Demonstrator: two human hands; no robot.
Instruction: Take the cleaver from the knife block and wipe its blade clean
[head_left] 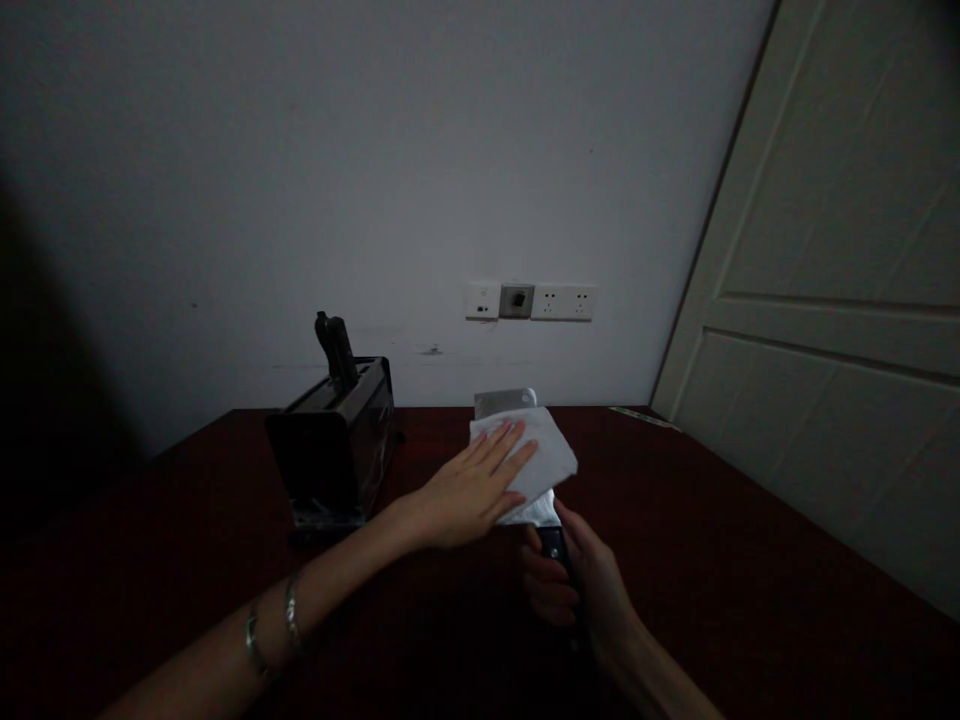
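A cleaver lies flat on the dark red table, its wide steel blade pointing away from me. My right hand is wrapped round its black handle. A white cloth covers most of the blade. My left hand lies flat on that cloth with fingers stretched out, pressing it onto the blade. Bracelets circle my left wrist.
A black knife block stands to the left with a black knife handle sticking up from it. The wall behind carries a row of sockets. A pale door stands at the right.
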